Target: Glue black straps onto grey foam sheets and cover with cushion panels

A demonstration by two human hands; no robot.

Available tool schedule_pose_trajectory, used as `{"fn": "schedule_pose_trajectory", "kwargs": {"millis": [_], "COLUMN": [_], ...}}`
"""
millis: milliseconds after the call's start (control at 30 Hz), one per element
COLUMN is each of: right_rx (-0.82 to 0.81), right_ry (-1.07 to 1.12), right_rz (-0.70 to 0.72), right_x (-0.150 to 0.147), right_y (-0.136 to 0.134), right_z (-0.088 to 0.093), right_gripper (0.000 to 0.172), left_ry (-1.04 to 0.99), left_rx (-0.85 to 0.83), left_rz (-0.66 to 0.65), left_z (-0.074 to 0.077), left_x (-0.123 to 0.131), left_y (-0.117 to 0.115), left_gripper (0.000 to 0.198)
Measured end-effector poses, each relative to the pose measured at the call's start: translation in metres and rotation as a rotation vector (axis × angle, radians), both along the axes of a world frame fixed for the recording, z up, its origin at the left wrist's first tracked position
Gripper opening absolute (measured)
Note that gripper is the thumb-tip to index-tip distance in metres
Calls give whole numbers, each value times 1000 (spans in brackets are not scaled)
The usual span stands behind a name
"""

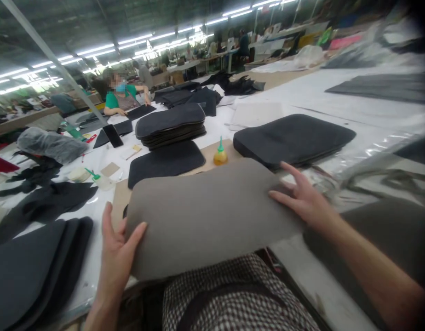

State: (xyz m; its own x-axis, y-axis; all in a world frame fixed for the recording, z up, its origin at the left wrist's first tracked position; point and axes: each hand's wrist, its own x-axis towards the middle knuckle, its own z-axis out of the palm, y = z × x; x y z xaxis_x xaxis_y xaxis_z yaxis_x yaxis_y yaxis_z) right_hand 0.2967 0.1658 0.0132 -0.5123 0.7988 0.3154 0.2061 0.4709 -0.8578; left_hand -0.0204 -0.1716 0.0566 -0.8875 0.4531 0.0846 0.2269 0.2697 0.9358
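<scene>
A flat grey panel with rounded corners point(212, 216) is held between my two hands, over the table's front edge and above my lap. My left hand point(117, 246) grips its left edge, the thumb lying on top. At the right edge my right hand point(300, 197) has its thumb on the upper face and its index finger stretched forward; the other fingers are hidden underneath. Just beyond the panel lie a single black panel point(167, 161) and a small bottle of amber liquid with a green nozzle point(220, 154).
Stacks of black panels stand at centre point(171, 122), right point(291, 138) and lower left point(29, 262). A phone point(113, 136) and a second green-nozzled bottle point(101, 180) are on the white table point(212, 124). Across it, a masked person point(124, 94) handles black pieces.
</scene>
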Motion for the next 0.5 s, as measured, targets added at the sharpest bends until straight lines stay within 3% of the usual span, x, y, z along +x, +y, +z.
{"fn": "schedule_pose_trajectory", "kwargs": {"millis": [33, 100, 200, 367, 500], "right_rx": [-48, -75, -48, -78, -82], "right_ry": [-5, -41, -118, -199, -264], "right_rz": [72, 177, 285, 420, 474], "right_x": [-30, -79, -121, -131, -124], "right_y": [1, 1, -2, -4, -4], "right_z": [0, -5, -20, -34, -38], "right_gripper": [83, 61, 38, 43, 51], "left_ry": [64, 140, 138, -67, -137], "left_rx": [-65, -223, -391, -393, -361], "left_rz": [52, 119, 139, 58, -17], "left_z": [-2, -8, -24, -51, -60], "left_x": [-15, -39, -62, -74, -78], "left_y": [-14, -38, -61, -70, -68], "left_gripper": [90, 65, 51, 68, 79]}}
